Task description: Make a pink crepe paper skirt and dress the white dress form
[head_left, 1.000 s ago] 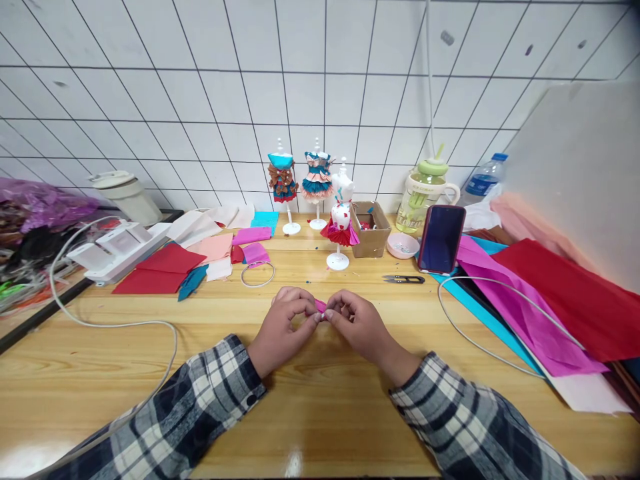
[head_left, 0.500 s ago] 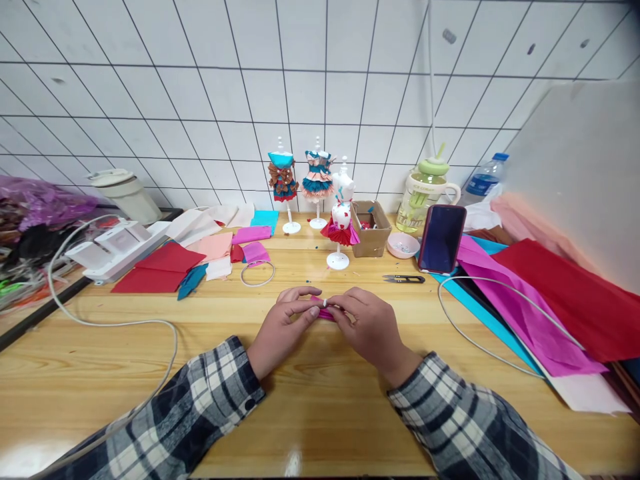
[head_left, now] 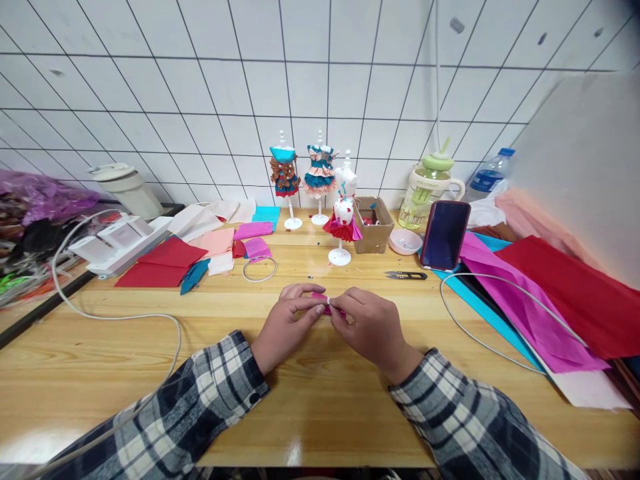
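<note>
Between my two hands is a small piece of magenta paper (head_left: 321, 297), partly hidden by the fingers, with a small white bit at its middle. My left hand (head_left: 290, 323) pinches its left part between thumb and fingers. From the right, the thumb and forefinger of my right hand (head_left: 370, 325) close on it beside the white bit. The fingertips of both hands nearly meet. Behind them stands a small white dress form (head_left: 344, 212) with a red and magenta skirt.
Two dressed forms (head_left: 284, 175) stand behind. A cardboard box (head_left: 375, 237), pink dish (head_left: 405, 242), thread snips (head_left: 406, 275) and phone (head_left: 445, 235) lie right of centre. Coloured sheets (head_left: 535, 307) cover the right; red paper (head_left: 160, 263), a power strip (head_left: 120, 250) and a cable are left.
The view has shifted slightly. Both hands remain on the magenta piece, and a bit more of it shows above the fingers.
</note>
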The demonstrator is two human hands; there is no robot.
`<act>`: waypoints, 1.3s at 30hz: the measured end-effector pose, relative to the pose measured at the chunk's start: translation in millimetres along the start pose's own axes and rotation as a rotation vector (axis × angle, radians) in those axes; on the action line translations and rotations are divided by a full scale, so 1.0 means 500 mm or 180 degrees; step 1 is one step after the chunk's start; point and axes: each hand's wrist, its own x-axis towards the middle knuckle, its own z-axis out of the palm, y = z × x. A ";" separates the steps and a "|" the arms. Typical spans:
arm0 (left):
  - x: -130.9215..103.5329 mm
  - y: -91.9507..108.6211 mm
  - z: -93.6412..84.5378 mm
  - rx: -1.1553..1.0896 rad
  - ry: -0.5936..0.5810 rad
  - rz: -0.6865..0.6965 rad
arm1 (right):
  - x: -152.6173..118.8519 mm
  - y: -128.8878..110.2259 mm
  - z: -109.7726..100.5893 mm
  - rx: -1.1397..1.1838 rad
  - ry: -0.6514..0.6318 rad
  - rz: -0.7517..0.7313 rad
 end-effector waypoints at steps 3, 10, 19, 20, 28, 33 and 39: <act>0.000 0.000 0.002 0.0009 0.0119 0.0012 | -0.002 -0.005 0.004 0.0157 -0.0001 0.0104; 0.001 0.000 0.000 -0.0027 0.0061 0.0041 | -0.004 0.001 0.008 0.0573 -0.0082 0.0234; 0.001 -0.003 0.002 -0.0186 0.0274 -0.0027 | -0.006 -0.001 0.002 0.0230 -0.0057 -0.0106; 0.001 -0.004 0.002 -0.0202 0.0271 -0.0012 | -0.007 -0.001 0.002 0.0206 -0.0041 -0.0118; 0.005 -0.007 0.001 -0.0418 0.0093 -0.0024 | -0.005 -0.001 -0.003 -0.0046 0.0068 -0.0258; 0.002 -0.007 0.007 -0.0415 0.0308 -0.0006 | -0.005 -0.012 -0.004 -0.0270 0.0136 -0.0385; -0.001 -0.001 0.005 -0.0283 0.0347 0.0083 | -0.006 -0.012 -0.003 -0.0374 0.0207 -0.0507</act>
